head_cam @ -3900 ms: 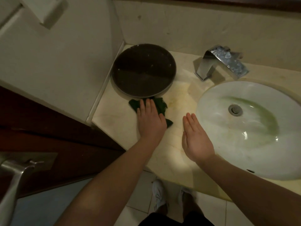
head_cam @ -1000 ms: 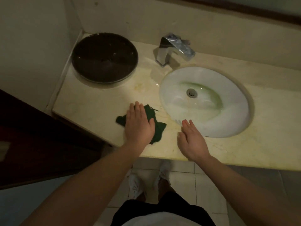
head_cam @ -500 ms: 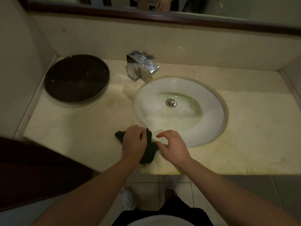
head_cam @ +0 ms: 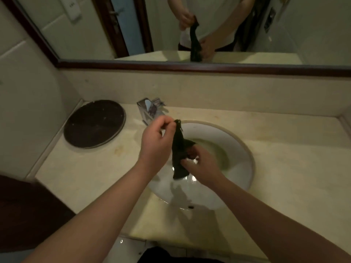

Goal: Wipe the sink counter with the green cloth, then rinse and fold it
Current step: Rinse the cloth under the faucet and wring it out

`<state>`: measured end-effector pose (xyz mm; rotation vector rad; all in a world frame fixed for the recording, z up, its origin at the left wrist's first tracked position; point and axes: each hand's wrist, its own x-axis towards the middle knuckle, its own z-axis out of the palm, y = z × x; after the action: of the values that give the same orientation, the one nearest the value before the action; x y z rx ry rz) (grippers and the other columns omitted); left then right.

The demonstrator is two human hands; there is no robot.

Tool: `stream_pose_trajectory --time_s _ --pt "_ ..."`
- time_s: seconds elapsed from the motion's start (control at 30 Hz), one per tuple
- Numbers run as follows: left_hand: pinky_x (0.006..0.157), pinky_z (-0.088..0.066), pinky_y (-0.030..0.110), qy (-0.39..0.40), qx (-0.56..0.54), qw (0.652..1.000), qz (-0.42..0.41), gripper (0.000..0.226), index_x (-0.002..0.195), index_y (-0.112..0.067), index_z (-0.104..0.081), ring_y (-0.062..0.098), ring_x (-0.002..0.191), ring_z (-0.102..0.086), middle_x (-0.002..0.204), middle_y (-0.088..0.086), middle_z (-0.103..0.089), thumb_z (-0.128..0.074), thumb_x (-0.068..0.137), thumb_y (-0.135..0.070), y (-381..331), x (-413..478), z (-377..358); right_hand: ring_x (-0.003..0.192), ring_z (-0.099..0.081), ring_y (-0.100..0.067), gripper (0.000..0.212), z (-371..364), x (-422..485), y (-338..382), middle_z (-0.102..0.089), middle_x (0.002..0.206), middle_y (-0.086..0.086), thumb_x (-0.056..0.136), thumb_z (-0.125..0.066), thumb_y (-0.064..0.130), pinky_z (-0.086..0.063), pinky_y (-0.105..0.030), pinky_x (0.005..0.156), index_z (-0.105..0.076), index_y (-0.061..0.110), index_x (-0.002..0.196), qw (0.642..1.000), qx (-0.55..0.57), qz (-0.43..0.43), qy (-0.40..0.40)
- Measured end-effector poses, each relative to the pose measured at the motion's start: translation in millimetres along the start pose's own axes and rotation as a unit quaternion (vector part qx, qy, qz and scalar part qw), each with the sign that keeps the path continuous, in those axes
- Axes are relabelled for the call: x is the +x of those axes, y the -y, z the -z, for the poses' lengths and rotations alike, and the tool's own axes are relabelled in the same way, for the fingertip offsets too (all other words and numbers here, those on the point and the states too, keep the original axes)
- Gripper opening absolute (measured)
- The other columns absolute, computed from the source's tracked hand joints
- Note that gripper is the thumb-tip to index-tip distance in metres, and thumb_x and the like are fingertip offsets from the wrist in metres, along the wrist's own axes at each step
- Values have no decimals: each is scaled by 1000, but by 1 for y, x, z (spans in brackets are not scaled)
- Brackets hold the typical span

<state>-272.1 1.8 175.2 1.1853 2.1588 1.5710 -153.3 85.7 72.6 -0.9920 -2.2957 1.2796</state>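
Both hands (head_cam: 157, 147) (head_cam: 201, 168) hold green cloth (head_cam: 178, 149) above sink (head_cam: 245, 158).

Dim, yellowish light comes from above; soft shadows fall toward me across the sink (head_cam: 238, 173) and counter (head_cam: 294, 177). Small glints show in the bowl, the edges curve, and there is slight motion blur.

The room is dim, with a yellowish cast. A wide mirror (head_cam: 313, 25) in a dark wooden frame (head_cam: 190, 66) runs above a pale beige backsplash (head_cam: 209, 92). Its glass shows white wall tiles, a light-blue door (head_cam: 125, 25) in a dark surround and a white wall plate (head_cam: 71, 8). The left wall (head_cam: 22, 82) is pale and tiled. A cream stone worktop (head_cam: 284, 158) meets the walls at the left and back. A round dark tray (head_cam: 94, 124) lies in its back left corner, near a chrome tap (head_cam: 150, 111). A dark brown wooden surface (head_cam: 28, 205) stands at lower left, and light floor tiles (head_cam: 125, 245) show below the front edge.
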Motion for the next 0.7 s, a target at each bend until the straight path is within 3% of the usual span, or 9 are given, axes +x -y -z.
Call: stream_pose_trajectory --time_s 0.13,0.17,0.23,0.3,0.37,0.43,0.57,0.63,0.7 --pt "62 -42 11 -10 -30 999 15 19 83 -27 -56 5 72 -52 80 -7 -56 -51 97 -15 -26 22 -2 82 -65 -16 13 24 22 6 -66 95 0 89 -59 27 -57 -44 76 -60 22 100 999 0 -2 -47" --pt "62 -43 10 -14 -51 998 20 19 84 -26 -56 5 73 -53 81 -6 -56 -50 97 -14 -29 28 -1 83 -65 -16 16 28 26 8 -63 99 0 88 -60 29 -58 -45 74 -55 24 103 998 26 -5 -49" --pt "65 -46 13 6 -84 996 25 18 85 -25 -58 8 77 -57 84 -3 -59 -51 97 -13 -34 38 0 86 -67 -15 43 36 34 18 -56 112 3 84 -68 32 -60 -42 73 -40 30 116 995 99 -11 -15" --pt "71 -51 19 59 -74 995 11 16 86 -26 -62 10 84 -61 88 -1 -62 -54 96 -16 -37 44 -2 85 -67 -14 58 37 48 26 -53 117 6 81 -72 33 -59 -39 75 -35 33 126 998 62 5 18" --pt "75 -55 24 85 -60 995 4 14 89 -24 -63 11 89 -64 91 -1 -64 -54 96 -16 -36 48 -2 82 -65 -14 31 39 66 32 -63 103 5 87 -65 30 -56 -37 76 -51 28 114 999 -32 6 17" --pt "73 -53 18 51 -113 992 28 19 88 -21 -62 3 83 -64 87 -5 -64 -50 96 -9 -30 52 5 78 -62 -14 8 45 77 39 -65 88 3 90 -58 23 -52 -32 70 -59 25 98 998 -62 -12 4" --pt "62 -45 15 -54 -213 969 110 32 82 -17 -57 -2 65 -55 78 -7 -58 -43 88 12 9 51 28 80 -62 -19 9 55 79 48 -63 87 0 92 -52 21 -55 -37 74 -57 19 99 999 -42 -25 -17" --pt "68 -49 25 -84 -153 972 159 36 86 -22 -55 4 75 -56 86 -4 -56 -44 86 12 39 39 29 80 -63 -20 7 54 76 54 -63 85 0 89 -52 23 -57 -44 76 -56 20 95 1000 -9 -19 -22" --pt "80 -54 34 -82 -49 981 171 38 102 -31 -54 14 96 -59 103 -5 -56 -55 87 3 65 21 23 78 -64 -17 8 52 74 60 -64 84 4 87 -53 24 -58 -42 75 -55 25 94 1000 -9 -8 -18"
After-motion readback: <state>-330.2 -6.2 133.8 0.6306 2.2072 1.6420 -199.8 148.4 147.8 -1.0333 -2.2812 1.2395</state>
